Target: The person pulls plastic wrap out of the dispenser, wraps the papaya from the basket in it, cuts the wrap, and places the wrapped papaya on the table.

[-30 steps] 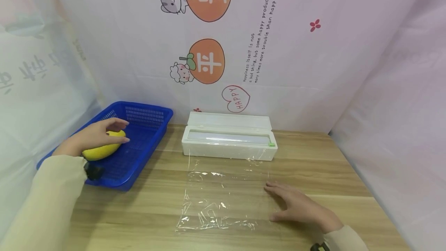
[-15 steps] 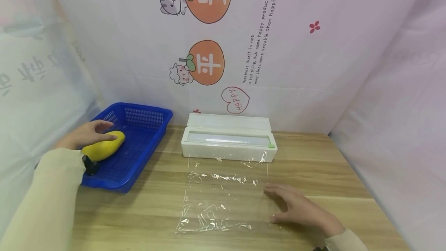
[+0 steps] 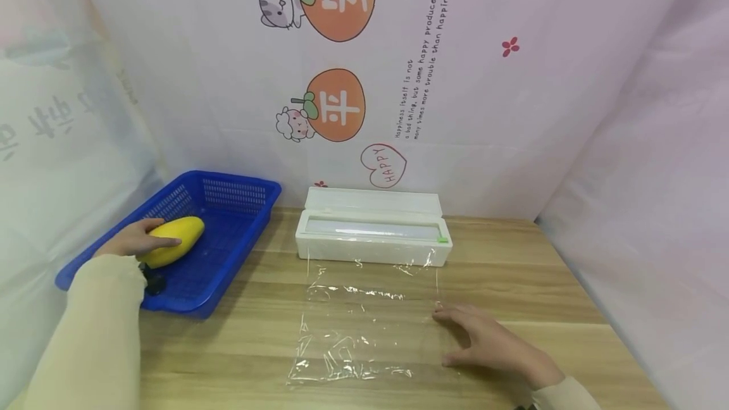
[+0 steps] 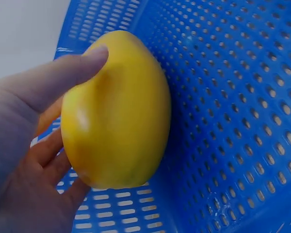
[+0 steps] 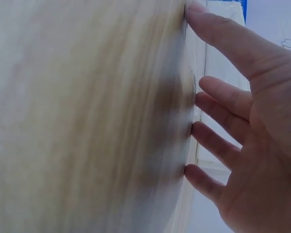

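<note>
A yellow mango (image 3: 183, 236) lies in the blue basket (image 3: 242, 264) at the left. My left hand (image 3: 132, 239) grips it from the left side, and in the left wrist view the thumb lies over the mango (image 4: 123, 111) while the fingers reach round its far side, partly hidden. A sheet of clear cling film (image 3: 364, 328) stretches toward me from a white dispenser box (image 3: 373, 250) with its lid raised. Beside the film's right edge, my right hand (image 3: 492, 347) rests its spread fingertips on the table, as the right wrist view also shows.
The wooden table (image 3: 512, 264) meets a printed white cloth (image 3: 490, 112) behind the dispenser. More cloth hangs at both sides. A green slider (image 3: 442, 240) sits at the right end of the dispenser box.
My left hand has lowered onto the mango and closed round it. The right hand, cling film and box have stayed in place; the view has tipped very slightly.
</note>
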Tool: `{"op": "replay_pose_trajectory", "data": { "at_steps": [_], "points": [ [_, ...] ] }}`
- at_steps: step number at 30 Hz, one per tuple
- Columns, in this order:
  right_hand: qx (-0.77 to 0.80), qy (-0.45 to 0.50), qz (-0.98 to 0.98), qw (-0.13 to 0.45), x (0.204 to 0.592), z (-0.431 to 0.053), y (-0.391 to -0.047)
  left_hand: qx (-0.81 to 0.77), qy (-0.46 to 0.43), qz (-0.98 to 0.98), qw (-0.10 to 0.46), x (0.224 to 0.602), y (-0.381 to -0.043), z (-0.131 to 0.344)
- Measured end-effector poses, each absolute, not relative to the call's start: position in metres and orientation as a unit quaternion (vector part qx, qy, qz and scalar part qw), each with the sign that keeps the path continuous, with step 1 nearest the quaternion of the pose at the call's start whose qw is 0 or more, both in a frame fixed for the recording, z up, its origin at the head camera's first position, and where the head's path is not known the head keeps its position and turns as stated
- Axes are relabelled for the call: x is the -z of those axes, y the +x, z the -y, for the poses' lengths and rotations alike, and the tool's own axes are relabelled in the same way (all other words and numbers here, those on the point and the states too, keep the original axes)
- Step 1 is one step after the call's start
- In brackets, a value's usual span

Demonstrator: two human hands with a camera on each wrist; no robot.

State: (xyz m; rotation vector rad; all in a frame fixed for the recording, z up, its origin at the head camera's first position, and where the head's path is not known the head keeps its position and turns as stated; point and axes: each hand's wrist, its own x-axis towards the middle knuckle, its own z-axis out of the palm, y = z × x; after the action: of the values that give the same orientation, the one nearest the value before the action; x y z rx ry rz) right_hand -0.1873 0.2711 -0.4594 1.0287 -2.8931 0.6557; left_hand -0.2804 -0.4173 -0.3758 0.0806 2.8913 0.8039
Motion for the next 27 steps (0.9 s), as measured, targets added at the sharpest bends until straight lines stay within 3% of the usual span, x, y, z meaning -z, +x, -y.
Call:
{"op": "replay_pose_trajectory", "data": {
  "at_steps": [17, 27],
  "points": [
    [-0.208, 0.326, 0.922, -0.008, 0.461, -0.273, -0.189, -0.266, 0.018, -0.959, 0.095, 0.370, -0.278, 0.411],
    [-0.211, 0.327, 0.921, -0.015, 0.458, -0.273, -0.187, -0.263, 0.055, -0.963, 0.037, 0.362, -0.286, 0.414]
  ]
}}
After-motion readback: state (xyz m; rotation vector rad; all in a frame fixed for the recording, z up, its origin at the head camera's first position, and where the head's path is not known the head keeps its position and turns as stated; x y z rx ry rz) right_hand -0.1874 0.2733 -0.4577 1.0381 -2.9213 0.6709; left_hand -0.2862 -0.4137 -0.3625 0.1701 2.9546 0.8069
